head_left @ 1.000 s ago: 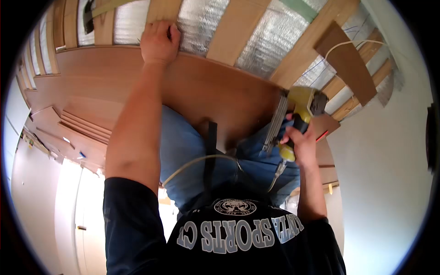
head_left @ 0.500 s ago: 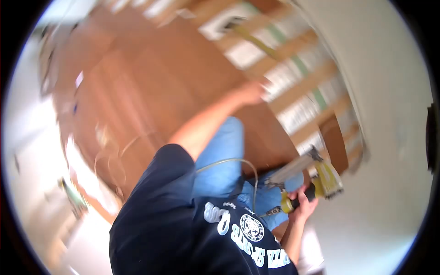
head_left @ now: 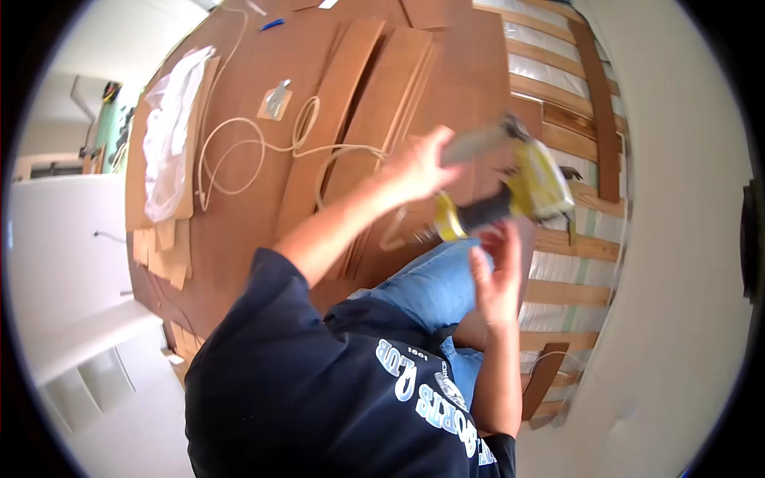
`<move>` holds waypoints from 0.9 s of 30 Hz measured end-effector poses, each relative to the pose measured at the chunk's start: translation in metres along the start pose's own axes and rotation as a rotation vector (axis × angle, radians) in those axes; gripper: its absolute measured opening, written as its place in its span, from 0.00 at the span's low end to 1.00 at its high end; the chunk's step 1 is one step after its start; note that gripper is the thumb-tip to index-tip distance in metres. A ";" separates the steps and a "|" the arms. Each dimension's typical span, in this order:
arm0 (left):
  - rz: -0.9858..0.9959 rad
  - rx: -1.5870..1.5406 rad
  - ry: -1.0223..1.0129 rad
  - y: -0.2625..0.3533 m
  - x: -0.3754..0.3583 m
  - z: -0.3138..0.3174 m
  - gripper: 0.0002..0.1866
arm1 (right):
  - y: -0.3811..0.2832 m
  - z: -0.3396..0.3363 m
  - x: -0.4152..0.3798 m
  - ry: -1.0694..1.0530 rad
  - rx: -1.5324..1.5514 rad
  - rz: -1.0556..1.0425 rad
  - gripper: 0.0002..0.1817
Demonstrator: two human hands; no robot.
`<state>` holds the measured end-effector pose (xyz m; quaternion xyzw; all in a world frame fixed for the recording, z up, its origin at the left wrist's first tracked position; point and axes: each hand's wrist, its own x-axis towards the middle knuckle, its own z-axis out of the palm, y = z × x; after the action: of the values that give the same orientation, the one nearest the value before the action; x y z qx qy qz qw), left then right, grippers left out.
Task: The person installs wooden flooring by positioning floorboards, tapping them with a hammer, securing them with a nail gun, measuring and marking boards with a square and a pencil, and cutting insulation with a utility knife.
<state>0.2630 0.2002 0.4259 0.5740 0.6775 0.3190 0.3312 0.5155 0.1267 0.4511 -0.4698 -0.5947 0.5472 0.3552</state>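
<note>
A yellow and black nail gun (head_left: 486,210), blurred by motion, hangs over the edge of the brown floor boards (head_left: 466,95). My left hand (head_left: 418,169) has its fingers closed at the end of the tool's grey magazine. Just below the black handle is my right hand (head_left: 500,275), palm showing, thumb apart and fingertips right at the tool's underside. A pale air hose (head_left: 319,149) runs from the handle's end back over the boards in loops. Behind the nail gun, a dark hooked tool end (head_left: 570,172) peeks out over the wooden battens (head_left: 572,244).
Long brown planks (head_left: 390,80) lie stacked ahead. To the left are crumpled white plastic (head_left: 171,131) on cardboard, a small packet (head_left: 276,100) and a blue pen-like item (head_left: 272,25). Battens over silvery sheeting run along the right wall (head_left: 677,239), with a narrow brown board (head_left: 598,111) across them.
The nail gun has moved from low at the right, in my right hand, up and forward. My left hand has come to its magazine, and my right hand's grip has loosened. The view has turned.
</note>
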 end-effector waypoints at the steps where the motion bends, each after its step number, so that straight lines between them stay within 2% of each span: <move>1: -0.090 0.094 -0.003 0.002 0.005 -0.025 0.27 | 0.004 0.002 -0.008 -0.046 -0.234 -0.059 0.31; 2: -0.140 0.168 -0.018 -0.010 0.014 -0.038 0.28 | 0.016 0.002 -0.020 -0.081 -0.302 -0.069 0.33; 5: -0.186 0.294 -0.027 -0.094 0.045 -0.018 0.30 | 0.082 -0.017 -0.085 0.000 -0.402 0.163 0.29; 7: -0.291 0.230 -0.068 -0.139 0.058 0.019 0.31 | 0.105 -0.044 -0.144 0.090 -0.544 0.331 0.27; 8: -0.288 0.287 -0.024 -0.187 0.065 0.053 0.31 | 0.109 -0.061 -0.176 0.139 -0.639 0.378 0.26; 9: -0.310 0.262 0.004 -0.213 0.066 0.080 0.34 | 0.115 -0.074 -0.212 0.253 -0.553 0.444 0.25; 10: -0.407 0.285 -0.056 -0.201 0.066 0.088 0.35 | 0.115 -0.088 -0.249 0.342 -0.584 0.504 0.25; 11: -0.345 0.305 0.005 -0.254 0.070 0.119 0.37 | 0.117 -0.098 -0.293 0.486 -0.530 0.652 0.23; 12: -0.402 0.314 -0.024 -0.248 0.071 0.127 0.37 | 0.112 -0.107 -0.333 0.599 -0.570 0.746 0.21; 13: -0.379 0.363 -0.005 -0.264 0.074 0.141 0.38 | 0.112 -0.107 -0.377 0.747 -0.570 0.798 0.18; 14: -0.340 0.365 -0.013 -0.267 0.074 0.148 0.38 | 0.097 -0.107 -0.412 0.767 -0.642 0.942 0.17; 15: -0.308 0.358 -0.013 -0.271 0.077 0.153 0.38 | 0.086 -0.097 -0.440 0.939 -0.483 1.108 0.17; 16: -0.283 0.364 -0.020 -0.283 0.082 0.159 0.38 | 0.081 -0.086 -0.475 0.940 -0.600 1.223 0.18; 19: -0.254 0.307 0.008 -0.305 0.086 0.169 0.40 | 0.096 -0.033 -0.574 1.003 -0.357 1.527 0.22; 20: -0.230 0.301 -0.008 -0.303 0.087 0.170 0.40 | 0.091 -0.014 -0.584 1.055 -0.327 1.570 0.22; 22: -0.206 0.307 -0.021 -0.296 0.084 0.170 0.40 | 0.085 0.026 -0.593 0.973 -0.189 1.703 0.23; 25: -0.193 0.391 0.025 -0.295 0.082 0.172 0.37 | 0.087 0.079 -0.590 0.878 -0.161 1.751 0.24; 27: -0.305 0.237 -0.015 -0.307 0.087 0.173 0.44 | 0.077 0.102 -0.573 0.929 -0.062 1.724 0.24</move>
<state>0.2198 0.2533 0.0698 0.5022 0.7870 0.1787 0.3108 0.6083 -0.4519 0.4124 -0.9211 0.1373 0.3638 0.0201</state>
